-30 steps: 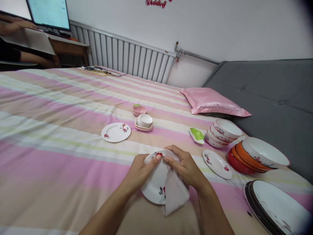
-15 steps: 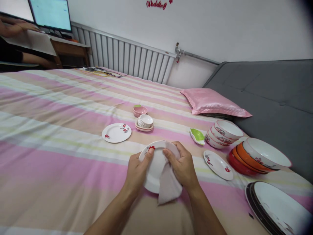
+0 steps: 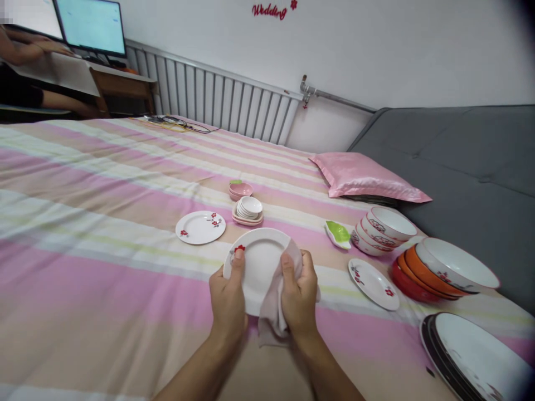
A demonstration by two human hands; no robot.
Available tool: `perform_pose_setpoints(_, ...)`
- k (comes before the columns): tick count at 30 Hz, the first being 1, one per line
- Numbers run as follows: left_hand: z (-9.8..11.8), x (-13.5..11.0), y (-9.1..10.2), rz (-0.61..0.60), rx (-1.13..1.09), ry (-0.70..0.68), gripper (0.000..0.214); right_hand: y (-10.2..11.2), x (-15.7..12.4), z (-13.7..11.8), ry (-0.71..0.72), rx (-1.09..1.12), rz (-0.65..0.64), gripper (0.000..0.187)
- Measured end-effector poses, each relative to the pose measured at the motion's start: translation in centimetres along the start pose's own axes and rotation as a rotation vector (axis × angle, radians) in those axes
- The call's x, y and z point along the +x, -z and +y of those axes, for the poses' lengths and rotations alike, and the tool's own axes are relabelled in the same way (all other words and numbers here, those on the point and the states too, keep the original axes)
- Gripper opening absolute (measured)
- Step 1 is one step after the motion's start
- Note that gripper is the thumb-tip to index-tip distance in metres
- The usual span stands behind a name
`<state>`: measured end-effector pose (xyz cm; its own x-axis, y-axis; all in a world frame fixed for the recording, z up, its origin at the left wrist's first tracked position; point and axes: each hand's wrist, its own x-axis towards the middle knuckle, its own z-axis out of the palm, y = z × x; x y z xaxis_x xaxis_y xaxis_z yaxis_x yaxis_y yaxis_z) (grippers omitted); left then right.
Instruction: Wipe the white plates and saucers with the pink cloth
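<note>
A white plate (image 3: 261,262) with a red flower is held up over the bed, tilted toward me. My left hand (image 3: 229,298) grips its left rim, thumb on the front beside the flower. On the right rim, my right hand (image 3: 298,295) is closed around a pale pinkish-grey cloth (image 3: 271,312), pressing it to the plate with the thumb in front. The cloth hangs down below that hand. Fingers behind the plate are hidden. Beyond it lie a flowered plate (image 3: 200,227) and small white bowls (image 3: 249,207) stacked on pinkish dishes.
On the right stand stacked white bowls (image 3: 382,231), larger orange and white bowls (image 3: 453,267), an oval-looking flowered plate (image 3: 373,284) and big plates (image 3: 480,356). A green leaf dish (image 3: 337,234) and pink pillow (image 3: 368,175) are nearby. A person's arm (image 3: 25,53) shows at a desk.
Both hands have shifted slightly left with the plate, which now faces me more. My right hand has turned more upright with the cloth. The other dishes stay put.
</note>
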<state>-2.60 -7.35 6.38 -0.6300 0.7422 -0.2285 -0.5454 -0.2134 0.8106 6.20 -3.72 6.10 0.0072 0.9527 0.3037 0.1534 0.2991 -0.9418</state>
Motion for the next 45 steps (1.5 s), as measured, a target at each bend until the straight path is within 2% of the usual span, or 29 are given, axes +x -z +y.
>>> perform_pose_setpoints(6, -0.6, -0.7, -0.3, 0.098, -0.044, -0.039, 0.038, -0.9, -0.9, 0.3, -0.02, 0.057, 0.056, 0.022)
perform_pose_setpoints(9, -0.8, -1.1, -0.5, 0.076, -0.07, -0.039, 0.041, -0.6, -0.6, 0.3, -0.023, 0.083, 0.039, 0.021)
perform_pose_setpoints(11, -0.7, -1.2, -0.7, -0.017, -0.102, -0.021, 0.043, 0.1, 0.3, 0.1, -0.009, 0.091, -0.003, 0.02)
perform_pose_setpoints(15, 0.1, -0.9, -0.6, -0.298, -0.037, 0.07, 0.042, 2.9, 2.7, -0.1, 0.027, 0.06, -0.101, 0.02)
perform_pose_setpoints(17, 0.7, -0.4, -0.3, -0.377, 0.068, 0.109, 0.04, 4.5, 3.6, -0.2, 0.034, 0.04, -0.219, 0.02)
perform_pose_setpoints(20, 1.8, 0.2, 0.2, -0.496, 0.228, 0.143, 0.037, 6.2, 4.2, -0.6, 0.022, -0.007, -0.462, 0.019)
perform_pose_setpoints(23, 2.3, 0.4, 0.5, -0.666, 0.35, 0.257, 0.035, 6.5, 4.0, -1.0, 0.035, -0.069, -0.641, 0.02)
perform_pose_setpoints(25, 2.2, 0.4, 0.7, -0.708, 0.426, 0.309, 0.038, 6.3, 3.8, -1.1, 0.057, -0.096, -0.695, 0.021)
perform_pose_setpoints(30, 1.2, 0.7, 0.8, -0.623, 0.494, 0.212, 0.042, 5.6, 3.7, -0.9, 0.088, -0.117, -0.658, 0.019)
perform_pose_setpoints(35, 0.4, 0.8, 0.7, -0.572, 0.408, 0.162, 0.041, 5.2, 3.7, -0.7, 0.056, -0.048, -0.57, 0.019)
perform_pose_setpoints(39, 0.1, 0.7, 0.7, -0.52, 0.326, 0.144, 0.04, 4.6, 3.4, -0.5, 0.036, 0.033, -0.471, 0.021)
perform_pose_setpoints(45, 0.2, 0.6, 0.7, -0.369, 0.25, 0.092, 0.039, 3.1, 2.5, -0.8, 0.015, 0.112, -0.299, 0.019)
